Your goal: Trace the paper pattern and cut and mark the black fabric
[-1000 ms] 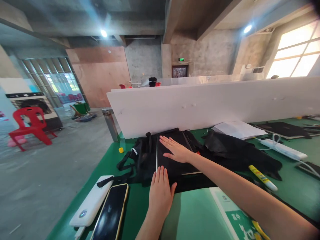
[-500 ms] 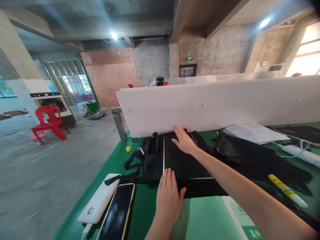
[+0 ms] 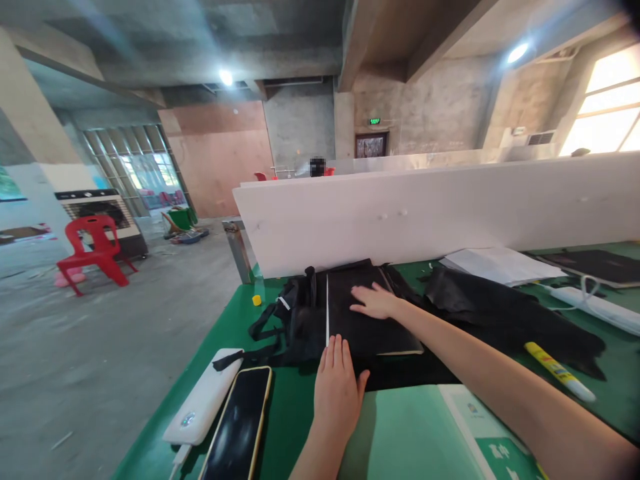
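Note:
A flat black panel [image 3: 353, 327], perhaps a book, lies on black cloth [image 3: 306, 333], with a thin white strip along its left side and a pale lower edge. My right hand [image 3: 377, 302] rests on its upper half, palm down with the fingers spread. Near the lower left corner, my left hand [image 3: 337, 383] lies flat, its fingers stretched forward and the thumb out to the side. Its fingertips touch the black material at the bottom of the white strip. Neither hand grips anything. Parts of the panel are hidden under my right hand and forearm.
A phone [image 3: 239, 421] and a white power bank [image 3: 203, 403] lie at left. Below the cloth is a pale green book [image 3: 405, 427]. More black material [image 3: 490, 307], a yellow glue stick [image 3: 557, 370] and white papers [image 3: 503, 265] lie right. A white divider [image 3: 430, 213] stands behind.
My right hand has slid down and slightly right, away from the panel's top edge toward its middle, staying spread. My left hand has hardly moved.

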`<control>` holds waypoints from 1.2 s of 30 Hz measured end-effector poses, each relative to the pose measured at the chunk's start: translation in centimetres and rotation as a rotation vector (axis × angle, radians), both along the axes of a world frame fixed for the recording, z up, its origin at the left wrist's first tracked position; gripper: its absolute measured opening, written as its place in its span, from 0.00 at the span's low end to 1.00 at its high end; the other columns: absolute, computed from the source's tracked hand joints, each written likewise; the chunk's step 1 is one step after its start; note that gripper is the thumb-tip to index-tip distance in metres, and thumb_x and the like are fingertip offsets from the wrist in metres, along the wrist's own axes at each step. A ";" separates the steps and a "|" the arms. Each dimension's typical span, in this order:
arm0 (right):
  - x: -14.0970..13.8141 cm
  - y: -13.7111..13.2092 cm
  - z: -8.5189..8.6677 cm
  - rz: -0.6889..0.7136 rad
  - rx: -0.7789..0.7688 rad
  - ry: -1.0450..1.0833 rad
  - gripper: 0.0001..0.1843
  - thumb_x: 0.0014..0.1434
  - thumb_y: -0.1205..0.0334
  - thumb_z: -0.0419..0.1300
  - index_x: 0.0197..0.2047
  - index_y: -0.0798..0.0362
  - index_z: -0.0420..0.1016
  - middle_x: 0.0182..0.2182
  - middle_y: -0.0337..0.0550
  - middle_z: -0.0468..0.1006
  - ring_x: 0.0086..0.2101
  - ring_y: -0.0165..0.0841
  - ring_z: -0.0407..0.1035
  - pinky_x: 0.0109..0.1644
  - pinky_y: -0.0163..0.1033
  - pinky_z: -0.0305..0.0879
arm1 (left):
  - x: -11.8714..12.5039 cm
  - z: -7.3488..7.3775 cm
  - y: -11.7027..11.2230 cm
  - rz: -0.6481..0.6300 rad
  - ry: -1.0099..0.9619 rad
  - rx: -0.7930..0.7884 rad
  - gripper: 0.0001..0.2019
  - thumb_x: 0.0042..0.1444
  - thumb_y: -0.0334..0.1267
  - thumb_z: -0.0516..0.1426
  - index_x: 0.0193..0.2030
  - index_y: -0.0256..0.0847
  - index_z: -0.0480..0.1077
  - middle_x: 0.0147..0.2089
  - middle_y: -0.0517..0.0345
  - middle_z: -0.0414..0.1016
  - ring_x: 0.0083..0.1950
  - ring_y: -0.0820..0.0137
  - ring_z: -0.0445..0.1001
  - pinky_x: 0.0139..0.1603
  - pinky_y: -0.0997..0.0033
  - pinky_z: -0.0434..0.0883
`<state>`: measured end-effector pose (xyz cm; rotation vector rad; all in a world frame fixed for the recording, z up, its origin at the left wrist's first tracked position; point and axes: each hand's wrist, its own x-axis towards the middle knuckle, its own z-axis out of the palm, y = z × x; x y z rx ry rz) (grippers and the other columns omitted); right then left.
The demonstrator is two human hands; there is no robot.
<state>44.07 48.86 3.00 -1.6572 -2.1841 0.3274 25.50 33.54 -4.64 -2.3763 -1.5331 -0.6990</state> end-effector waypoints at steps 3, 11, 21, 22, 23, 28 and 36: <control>2.7 -3.4 0.2 -0.104 -0.012 0.119 0.41 0.60 0.38 0.38 0.63 0.63 0.56 0.62 0.58 0.55 0.63 0.48 0.41 0.64 0.58 0.29 | 0.0 -0.2 0.0 -0.011 0.002 0.023 0.27 0.60 0.47 0.46 0.59 0.27 0.61 0.62 0.37 0.61 0.63 0.55 0.58 0.59 0.53 0.64; 5.0 -17.2 3.3 0.189 -0.270 0.944 0.42 0.60 0.46 0.16 0.65 0.55 0.49 0.64 0.48 0.53 0.61 0.33 0.51 0.60 0.46 0.56 | 0.0 1.3 -1.1 -0.039 -0.028 0.093 0.23 0.62 0.43 0.45 0.58 0.31 0.61 0.62 0.39 0.60 0.64 0.56 0.56 0.59 0.49 0.61; 2.9 -29.6 3.8 0.178 -0.455 1.512 0.46 0.57 0.34 0.22 0.61 0.55 0.58 0.62 0.52 0.56 0.61 0.38 0.51 0.63 0.52 0.50 | 5.8 6.5 -8.9 -0.535 -0.018 -0.008 0.31 0.61 0.52 0.42 0.68 0.42 0.41 0.68 0.52 0.50 0.69 0.63 0.42 0.67 0.49 0.47; 3.2 -30.6 3.7 0.190 -0.436 1.519 0.47 0.56 0.34 0.21 0.61 0.54 0.58 0.63 0.51 0.55 0.62 0.38 0.50 0.63 0.52 0.50 | 5.6 6.4 -8.8 -0.390 -0.115 -0.064 0.28 0.63 0.49 0.40 0.67 0.41 0.43 0.66 0.51 0.54 0.69 0.63 0.45 0.66 0.49 0.49; 3.5 -31.6 3.6 0.197 -0.409 1.521 0.47 0.56 0.34 0.20 0.61 0.53 0.57 0.63 0.49 0.54 0.62 0.37 0.48 0.63 0.51 0.49 | 5.4 6.3 -8.9 -0.292 -0.177 -0.082 0.27 0.64 0.46 0.37 0.67 0.36 0.42 0.66 0.44 0.55 0.69 0.60 0.45 0.64 0.43 0.50; 3.3 -35.0 3.5 0.139 -0.324 1.653 0.45 0.57 0.34 0.23 0.61 0.52 0.57 0.64 0.45 0.51 0.63 0.35 0.46 0.65 0.49 0.47 | 6.2 8.3 -13.7 -0.468 -0.465 -0.147 0.31 0.63 0.46 0.42 0.68 0.41 0.32 0.71 0.50 0.35 0.70 0.62 0.34 0.68 0.51 0.45; -0.3 -38.9 5.4 0.326 -0.413 2.155 0.38 0.60 0.36 0.36 0.57 0.55 0.66 0.62 0.42 0.56 0.62 0.34 0.47 0.67 0.40 0.39 | 7.9 11.0 -18.4 -0.635 -1.306 -0.843 0.24 0.50 0.44 0.60 0.53 0.39 0.65 0.55 0.44 0.69 0.57 0.58 0.67 0.56 0.58 0.64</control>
